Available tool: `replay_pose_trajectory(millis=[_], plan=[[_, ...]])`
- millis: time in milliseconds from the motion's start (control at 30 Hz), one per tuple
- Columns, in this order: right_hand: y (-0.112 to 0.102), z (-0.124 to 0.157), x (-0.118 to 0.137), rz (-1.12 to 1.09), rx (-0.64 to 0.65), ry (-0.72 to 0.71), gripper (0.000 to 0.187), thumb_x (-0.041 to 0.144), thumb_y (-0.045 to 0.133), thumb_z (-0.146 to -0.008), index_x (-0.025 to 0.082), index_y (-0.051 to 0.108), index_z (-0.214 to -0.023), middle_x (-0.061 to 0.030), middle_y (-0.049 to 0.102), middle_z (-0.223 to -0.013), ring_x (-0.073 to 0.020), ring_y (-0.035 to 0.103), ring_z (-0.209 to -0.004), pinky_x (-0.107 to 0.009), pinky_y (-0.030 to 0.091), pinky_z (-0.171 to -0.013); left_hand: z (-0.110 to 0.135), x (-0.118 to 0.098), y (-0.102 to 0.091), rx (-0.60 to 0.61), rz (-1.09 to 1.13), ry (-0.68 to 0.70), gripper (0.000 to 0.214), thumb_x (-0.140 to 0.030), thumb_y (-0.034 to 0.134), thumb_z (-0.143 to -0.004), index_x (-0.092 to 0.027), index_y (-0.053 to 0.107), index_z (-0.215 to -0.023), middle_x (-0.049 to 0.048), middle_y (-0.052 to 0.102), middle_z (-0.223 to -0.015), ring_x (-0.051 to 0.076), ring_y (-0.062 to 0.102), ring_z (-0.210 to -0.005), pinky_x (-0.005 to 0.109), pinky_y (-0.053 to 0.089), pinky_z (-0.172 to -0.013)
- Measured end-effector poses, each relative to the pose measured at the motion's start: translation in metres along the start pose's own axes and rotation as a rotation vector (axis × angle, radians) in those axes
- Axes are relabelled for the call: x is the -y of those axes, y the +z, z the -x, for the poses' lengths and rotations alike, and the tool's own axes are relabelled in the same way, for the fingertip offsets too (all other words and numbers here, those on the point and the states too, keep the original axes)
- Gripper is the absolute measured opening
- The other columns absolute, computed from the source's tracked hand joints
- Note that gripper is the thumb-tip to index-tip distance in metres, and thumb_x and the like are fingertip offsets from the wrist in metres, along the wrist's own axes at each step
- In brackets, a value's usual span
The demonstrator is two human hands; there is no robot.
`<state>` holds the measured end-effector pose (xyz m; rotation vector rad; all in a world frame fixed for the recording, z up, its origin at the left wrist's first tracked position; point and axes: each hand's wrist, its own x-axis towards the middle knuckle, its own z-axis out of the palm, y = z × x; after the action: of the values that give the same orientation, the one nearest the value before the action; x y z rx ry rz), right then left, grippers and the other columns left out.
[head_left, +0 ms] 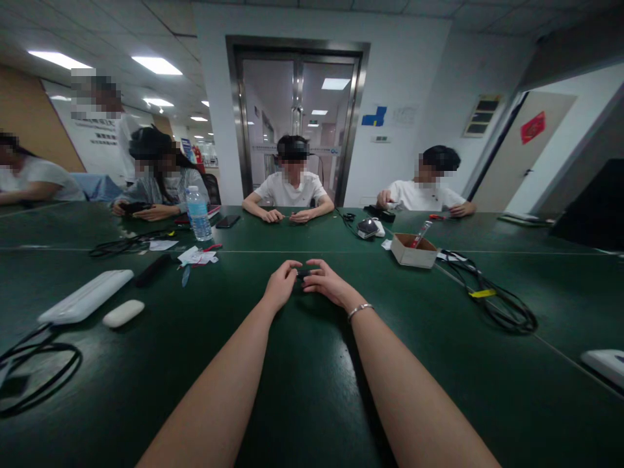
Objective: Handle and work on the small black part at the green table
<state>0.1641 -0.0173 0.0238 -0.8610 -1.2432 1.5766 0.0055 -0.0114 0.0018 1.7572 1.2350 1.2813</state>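
A small black object (303,274) is between my two hands over the green table, too small and too covered by fingers to name. My left hand (281,285) is on its left side, fingers curled and the thumb side against it. From the right, my right hand (329,284) grips the same object, its index finger arched above and the other fingers bent at its near side. A silver bracelet (359,312) circles my right wrist.
On the green table (312,377) to the left are a white power bank-like box (88,298), a white oval case (123,313), a dark pouch (153,270) and a water bottle (199,214). At right stand a small open box (413,252) and coiled black cables (502,302). Several people sit opposite.
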Motion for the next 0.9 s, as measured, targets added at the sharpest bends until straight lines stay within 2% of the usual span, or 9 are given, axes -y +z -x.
replay_pose_trajectory(millis=[67, 133, 267, 300, 433, 600, 733, 833, 900], plan=[[-0.0008, -0.0006, -0.0007, 0.012, -0.018, 0.042, 0.03, 0.016, 0.065, -0.081, 0.017, 0.046, -0.104, -0.0007, 0.057, -0.077, -0.0133, 0.064, -0.06, -0.023, 0.057, -0.055, 0.0007, -0.0009, 0.0003, 0.004, 0.006, 0.003, 0.026, -0.026, 0.043, -0.084, -0.021, 0.06, -0.103, 0.0001, 0.06, -0.077, 0.014, 0.054, -0.071, 0.025, 0.043, -0.069], [-0.0017, -0.0012, -0.0014, 0.04, -0.026, 0.064, 0.023, 0.019, 0.061, -0.085, 0.016, 0.046, -0.102, -0.0004, 0.056, -0.071, -0.0132, 0.063, -0.055, -0.022, 0.055, -0.05, 0.0013, -0.0013, 0.0004, 0.009, 0.002, 0.014, 0.025, -0.026, 0.043, -0.084, -0.022, 0.06, -0.102, 0.0003, 0.061, -0.08, 0.014, 0.055, -0.072, 0.025, 0.043, -0.069], [-0.0039, -0.0009, -0.0015, 0.006, 0.034, 0.002, 0.053, 0.003, 0.069, -0.071, 0.021, 0.04, -0.111, 0.0029, 0.056, -0.076, -0.0136, 0.065, -0.061, -0.024, 0.057, -0.058, 0.0015, -0.0005, 0.0002, 0.018, -0.018, 0.024, 0.025, -0.026, 0.043, -0.084, -0.022, 0.06, -0.102, 0.0003, 0.061, -0.081, 0.014, 0.055, -0.073, 0.025, 0.043, -0.069], [-0.0042, -0.0008, -0.0014, -0.004, 0.036, -0.003, 0.055, 0.004, 0.07, -0.07, 0.022, 0.039, -0.112, 0.0029, 0.056, -0.078, -0.0137, 0.065, -0.062, -0.025, 0.058, -0.059, 0.0015, -0.0002, 0.0002, 0.016, -0.019, 0.021, 0.025, -0.026, 0.043, -0.084, -0.022, 0.06, -0.102, 0.0002, 0.061, -0.08, 0.014, 0.055, -0.072, 0.025, 0.043, -0.069], [-0.0041, -0.001, -0.001, 0.05, 0.016, 0.055, 0.033, 0.02, 0.064, -0.081, 0.019, 0.041, -0.105, 0.0009, 0.055, -0.074, -0.0124, 0.062, -0.051, -0.021, 0.053, -0.046, 0.0017, -0.0001, 0.0, 0.004, -0.01, 0.004, 0.025, -0.025, 0.043, -0.084, -0.023, 0.061, -0.101, 0.0, 0.061, -0.079, 0.013, 0.055, -0.072, 0.025, 0.043, -0.069], [-0.004, -0.0019, -0.0003, 0.065, 0.035, -0.014, 0.057, 0.01, 0.072, -0.069, 0.025, 0.036, -0.111, 0.0043, 0.053, -0.081, -0.0101, 0.06, -0.049, -0.022, 0.054, -0.046, 0.0011, 0.0002, -0.0002, 0.013, -0.011, 0.008, 0.026, -0.025, 0.041, -0.084, -0.022, 0.061, -0.102, 0.0, 0.06, -0.077, 0.014, 0.055, -0.072, 0.025, 0.043, -0.068], [-0.0026, -0.0029, -0.0007, 0.107, 0.01, 0.055, 0.027, 0.025, 0.058, -0.085, 0.021, 0.04, -0.104, 0.0028, 0.053, -0.072, -0.0103, 0.055, -0.042, -0.021, 0.049, -0.037, 0.0009, 0.0013, -0.0004, 0.003, -0.019, 0.019, 0.025, -0.026, 0.042, -0.084, -0.022, 0.061, -0.101, -0.0002, 0.06, -0.076, 0.014, 0.055, -0.072, 0.025, 0.043, -0.069], [-0.0013, -0.0016, -0.0014, 0.087, -0.007, 0.004, 0.04, 0.012, 0.062, -0.076, 0.023, 0.038, -0.106, 0.0042, 0.052, -0.077, -0.0093, 0.057, -0.045, -0.023, 0.053, -0.043, 0.0018, 0.0008, -0.0007, 0.017, -0.025, 0.015, 0.026, -0.026, 0.041, -0.085, -0.023, 0.061, -0.102, -0.0003, 0.059, -0.076, 0.014, 0.055, -0.071, 0.025, 0.043, -0.068], [-0.0006, -0.0001, -0.0017, 0.076, -0.003, -0.011, 0.045, 0.011, 0.063, -0.074, 0.024, 0.037, -0.107, 0.0042, 0.053, -0.079, -0.0102, 0.06, -0.049, -0.024, 0.055, -0.048, 0.0021, 0.0004, -0.0005, 0.02, -0.028, 0.016, 0.027, -0.027, 0.041, -0.085, -0.023, 0.061, -0.103, 0.0, 0.06, -0.078, 0.014, 0.055, -0.072, 0.025, 0.043, -0.068]])
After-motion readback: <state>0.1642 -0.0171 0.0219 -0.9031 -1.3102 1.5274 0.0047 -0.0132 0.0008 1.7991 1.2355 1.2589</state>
